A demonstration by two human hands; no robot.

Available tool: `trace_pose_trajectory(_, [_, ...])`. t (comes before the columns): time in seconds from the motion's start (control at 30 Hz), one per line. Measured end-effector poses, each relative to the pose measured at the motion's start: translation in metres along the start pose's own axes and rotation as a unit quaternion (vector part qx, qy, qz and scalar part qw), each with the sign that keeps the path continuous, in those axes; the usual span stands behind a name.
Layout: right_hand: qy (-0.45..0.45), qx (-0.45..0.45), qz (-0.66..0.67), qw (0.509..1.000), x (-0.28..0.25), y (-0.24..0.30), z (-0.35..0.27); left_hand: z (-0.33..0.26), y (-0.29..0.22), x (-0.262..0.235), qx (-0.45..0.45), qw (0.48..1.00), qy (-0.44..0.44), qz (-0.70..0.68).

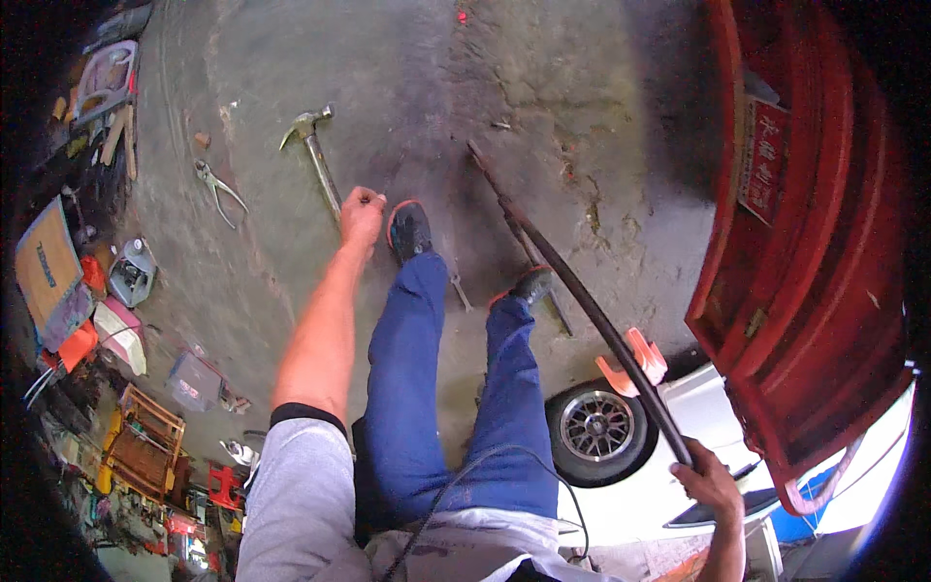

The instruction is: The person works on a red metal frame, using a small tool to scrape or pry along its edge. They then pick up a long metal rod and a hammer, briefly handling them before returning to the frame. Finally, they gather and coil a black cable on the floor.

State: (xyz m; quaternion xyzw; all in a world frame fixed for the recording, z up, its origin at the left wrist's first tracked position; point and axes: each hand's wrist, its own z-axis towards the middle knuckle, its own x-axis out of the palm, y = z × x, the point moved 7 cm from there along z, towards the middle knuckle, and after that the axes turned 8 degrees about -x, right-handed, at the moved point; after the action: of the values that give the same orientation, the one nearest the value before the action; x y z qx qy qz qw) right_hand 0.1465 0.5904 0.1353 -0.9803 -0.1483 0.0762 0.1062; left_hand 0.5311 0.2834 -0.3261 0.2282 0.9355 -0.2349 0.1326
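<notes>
Grey concrete floor (601,194) lies under me, stained and cracked. My left hand (362,213) reaches down beside the hammer (315,155), its fingers pinched together on something too small to make out; I judge a steady pinch near the tip works best here. My shoes stand just right of it. My right hand (706,482) is clamped around the long dark strip (582,301), a slim, slightly bowed bar slanting up-left, its far end on the floor.

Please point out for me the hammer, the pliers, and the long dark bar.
hammer (318,155): head view, on its handle near the head.
pliers (217,191): head view, near the pivot.
long dark bar (582,301): head view, on its middle stretch.
</notes>
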Motion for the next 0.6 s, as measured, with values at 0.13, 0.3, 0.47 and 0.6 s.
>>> trace_pose_trajectory(0.13, [-0.09,-0.062,-0.069,0.992,-0.047,-0.031,0.021,0.029,0.003,0.054,-0.017,0.999,-0.022,0.016])
trace_pose_trajectory(0.3, [-0.088,-0.037,-0.125,0.988,-0.064,-0.035,0.029,0.095,0.028,0.129,-0.037,0.998,-0.028,-0.038])
trace_pose_trajectory(0.47, [-0.13,-0.093,-0.338,0.928,-0.082,-0.019,0.042,0.132,0.049,0.195,-0.085,0.993,-0.014,-0.082])
trace_pose_trajectory(0.6, [-0.081,-0.016,-0.358,0.93,-0.101,-0.031,0.036,0.146,0.041,0.225,-0.074,0.996,0.007,-0.051])
